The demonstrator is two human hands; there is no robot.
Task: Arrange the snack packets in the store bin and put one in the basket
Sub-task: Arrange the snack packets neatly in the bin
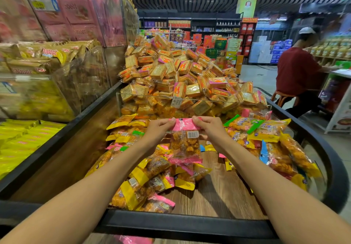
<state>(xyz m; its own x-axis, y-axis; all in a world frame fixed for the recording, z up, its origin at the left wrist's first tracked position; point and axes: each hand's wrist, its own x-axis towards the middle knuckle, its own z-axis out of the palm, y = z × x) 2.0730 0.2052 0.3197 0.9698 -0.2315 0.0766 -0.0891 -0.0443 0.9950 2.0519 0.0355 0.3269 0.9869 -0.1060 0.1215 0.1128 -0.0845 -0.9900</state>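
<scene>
A pink-ended snack packet [185, 145] with orange pieces hangs upright above the store bin [190, 223]. My left hand [161, 128] pinches its top left corner and my right hand [208, 128] pinches its top right corner. Under it, several yellow, pink, green and blue snack packets [150, 179] lie loosely piled on the bin's wooden floor, with more at the right [275, 145]. No basket is in view.
A clear divider [190, 100] at the bin's back holds a tall heap of orange cracker packs [180, 76]. Clear bins of yellow and pink packets [57, 34] stand at the left. A person in red [298, 71] sits at the right by shelves.
</scene>
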